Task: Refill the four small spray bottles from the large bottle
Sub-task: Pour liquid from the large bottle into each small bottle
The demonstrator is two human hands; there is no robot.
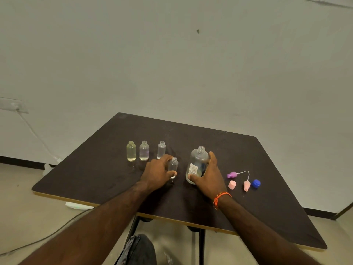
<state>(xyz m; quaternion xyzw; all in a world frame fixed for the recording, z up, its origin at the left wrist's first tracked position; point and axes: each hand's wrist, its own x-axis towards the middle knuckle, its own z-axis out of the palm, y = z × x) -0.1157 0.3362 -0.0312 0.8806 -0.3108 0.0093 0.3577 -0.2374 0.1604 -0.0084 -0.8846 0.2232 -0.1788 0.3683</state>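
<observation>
The large clear bottle (197,161), uncapped and labelled, stands upright on the dark table (107,169); my right hand (209,175) grips its lower body. Just left of it my left hand (157,172) holds a small clear uncapped bottle (173,165) that stands on the table. Three more small uncapped bottles stand in a row behind: a yellowish one (131,151), a clear one (144,150) and another clear one (161,149). All seem to hold some liquid.
To the right of the large bottle lie the removed tops: a purple spray top (232,175), a pink cap (232,184), a pink spray top (246,185) and a blue cap (256,183). A wall rises behind the table. A cable runs across the floor at left.
</observation>
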